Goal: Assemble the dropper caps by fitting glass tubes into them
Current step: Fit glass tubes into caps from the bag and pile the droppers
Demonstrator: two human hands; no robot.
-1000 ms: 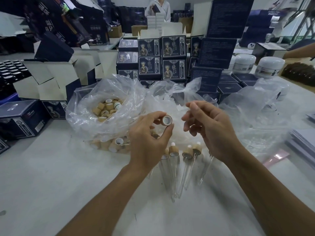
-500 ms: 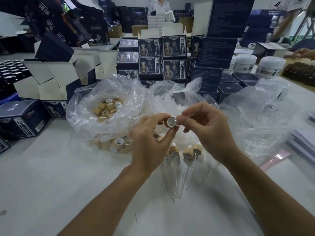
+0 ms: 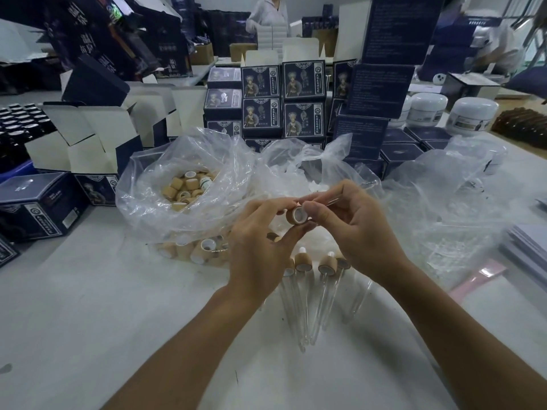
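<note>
While the left hand (image 3: pixel 260 247) pinched the tan wooden dropper cap (image 3: pixel 297 215), open mouth facing the camera, the right hand (image 3: pixel 355 232) pinched a clear glass tube (image 3: pixel 340 199) at two o'clock, its long axis slanting up-right.

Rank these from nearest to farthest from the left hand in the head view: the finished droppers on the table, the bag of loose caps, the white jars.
1. finished droppers: just below the left hand, on the table.
2. bag of loose caps: up and left.
3. white jars: far back right.
</note>
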